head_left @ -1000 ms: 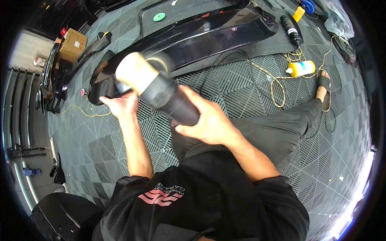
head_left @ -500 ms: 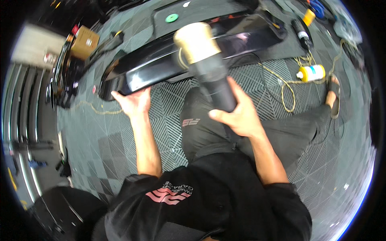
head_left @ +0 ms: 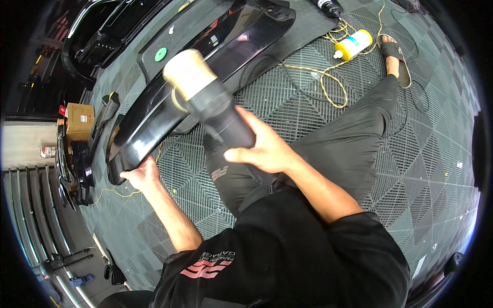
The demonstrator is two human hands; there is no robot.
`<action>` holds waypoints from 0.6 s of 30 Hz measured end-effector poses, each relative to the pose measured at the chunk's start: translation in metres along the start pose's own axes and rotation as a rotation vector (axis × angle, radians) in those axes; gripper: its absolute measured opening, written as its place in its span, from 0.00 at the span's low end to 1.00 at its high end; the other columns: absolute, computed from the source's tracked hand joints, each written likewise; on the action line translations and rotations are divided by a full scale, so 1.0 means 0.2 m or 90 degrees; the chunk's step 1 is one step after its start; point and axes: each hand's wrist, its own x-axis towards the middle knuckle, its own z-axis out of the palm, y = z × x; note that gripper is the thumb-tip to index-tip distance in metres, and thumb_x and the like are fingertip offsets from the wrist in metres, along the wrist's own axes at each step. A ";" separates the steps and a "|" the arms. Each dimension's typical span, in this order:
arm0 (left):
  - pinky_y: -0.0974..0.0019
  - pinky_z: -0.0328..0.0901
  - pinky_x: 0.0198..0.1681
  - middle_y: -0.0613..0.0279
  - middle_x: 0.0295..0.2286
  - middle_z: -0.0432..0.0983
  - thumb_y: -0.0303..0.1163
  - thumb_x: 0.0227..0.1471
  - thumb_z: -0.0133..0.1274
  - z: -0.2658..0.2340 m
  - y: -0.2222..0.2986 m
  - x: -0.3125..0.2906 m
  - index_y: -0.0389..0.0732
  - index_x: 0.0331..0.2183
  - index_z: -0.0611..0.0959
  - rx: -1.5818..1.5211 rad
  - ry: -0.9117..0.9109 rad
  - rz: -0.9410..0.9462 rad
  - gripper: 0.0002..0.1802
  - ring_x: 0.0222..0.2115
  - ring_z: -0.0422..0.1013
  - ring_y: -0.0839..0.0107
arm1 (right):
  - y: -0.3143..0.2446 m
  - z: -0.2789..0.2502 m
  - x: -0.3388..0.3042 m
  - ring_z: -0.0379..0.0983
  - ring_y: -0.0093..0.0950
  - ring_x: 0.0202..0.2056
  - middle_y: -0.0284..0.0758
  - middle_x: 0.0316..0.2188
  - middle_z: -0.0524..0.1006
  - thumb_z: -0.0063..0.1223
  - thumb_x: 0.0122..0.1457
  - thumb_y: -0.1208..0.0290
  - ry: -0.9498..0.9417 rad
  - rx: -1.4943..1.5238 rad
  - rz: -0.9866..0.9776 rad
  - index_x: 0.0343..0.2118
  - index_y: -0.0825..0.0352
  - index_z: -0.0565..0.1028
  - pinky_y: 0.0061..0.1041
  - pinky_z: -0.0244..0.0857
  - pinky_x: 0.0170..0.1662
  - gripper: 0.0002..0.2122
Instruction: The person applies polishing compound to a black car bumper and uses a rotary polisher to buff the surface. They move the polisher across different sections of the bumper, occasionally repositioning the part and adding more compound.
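Note:
My right hand [head_left: 264, 146] is wrapped round the black body of a polisher [head_left: 221, 118] with a gold-coloured head. That head is held over the middle of a long glossy black car panel [head_left: 154, 131]; whether it touches the panel I cannot tell, and its working face is hidden. At the panel's near left end, my left hand [head_left: 144, 174] grips the edge, with the thumb on the near side and the other fingers partly out of sight. The panel lies slantwise, its far end up and to the right, partly on a dark mat [head_left: 308, 25].
Beyond the panel lies a green round pad [head_left: 160, 54]. A yellow bottle [head_left: 353, 45], a black bottle-shaped item [head_left: 328, 7] and looped yellow cord [head_left: 334, 95] are at the far right. My sandalled foot [head_left: 393, 56] rests beside them. A cardboard box [head_left: 79, 120] stands left.
The view has swung, so the panel now slants more steeply and its left end sits lower. Both hands keep their holds, and the polisher stays over the panel's middle.

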 end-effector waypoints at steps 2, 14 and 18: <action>0.41 0.58 0.67 0.51 0.64 0.66 0.70 0.66 0.25 0.01 0.00 -0.01 0.38 0.66 0.65 0.006 0.012 0.006 0.49 0.64 0.63 0.51 | 0.03 -0.09 0.02 0.69 0.31 0.59 0.43 0.57 0.72 0.73 0.52 0.67 0.057 0.087 0.000 0.70 0.73 0.56 0.31 0.62 0.64 0.46; 0.38 0.62 0.64 0.55 0.61 0.72 0.70 0.66 0.24 0.03 0.08 0.04 0.42 0.63 0.72 0.020 0.038 -0.007 0.46 0.61 0.67 0.52 | 0.09 -0.68 0.21 0.79 0.27 0.27 0.36 0.31 0.80 0.66 0.60 0.64 0.260 0.301 0.129 0.49 0.64 0.72 0.28 0.77 0.31 0.19; 0.39 0.61 0.65 0.55 0.61 0.72 0.70 0.66 0.24 0.05 0.06 0.02 0.42 0.63 0.73 0.007 0.042 -0.008 0.46 0.62 0.67 0.52 | 0.12 -0.76 0.26 0.79 0.27 0.27 0.36 0.31 0.79 0.65 0.60 0.63 0.296 0.266 0.128 0.49 0.64 0.70 0.28 0.77 0.30 0.19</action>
